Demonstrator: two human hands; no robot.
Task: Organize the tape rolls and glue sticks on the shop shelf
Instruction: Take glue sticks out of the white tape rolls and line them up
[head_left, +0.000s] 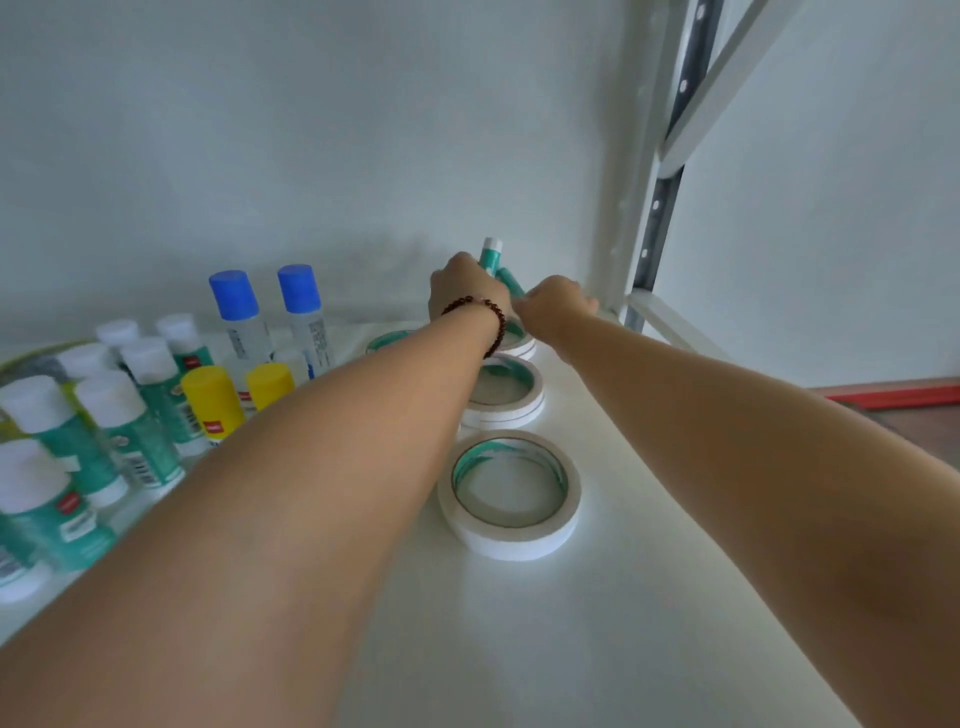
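Both arms reach to the far right back of the white shelf (649, 597). My left hand (462, 291), with a dark bead bracelet on its wrist, is shut on a green glue stick with a white cap (491, 254), held upright. A second green glue stick (509, 280) leans between the hands; my right hand (553, 304) is closed beside it, and whether it grips it is hidden. White tape rolls lie flat in a row: a near one (509, 493), a stacked middle one (506, 400) and a far one (522, 343) under the hands.
Several green glue sticks with white caps (119, 415) stand at the left, with yellow-capped ones (213, 405) and two blue-capped bottles (236, 322) behind them. Another tape roll (387, 340) lies behind my left forearm. A slotted metal upright (654, 208) stands at the right.
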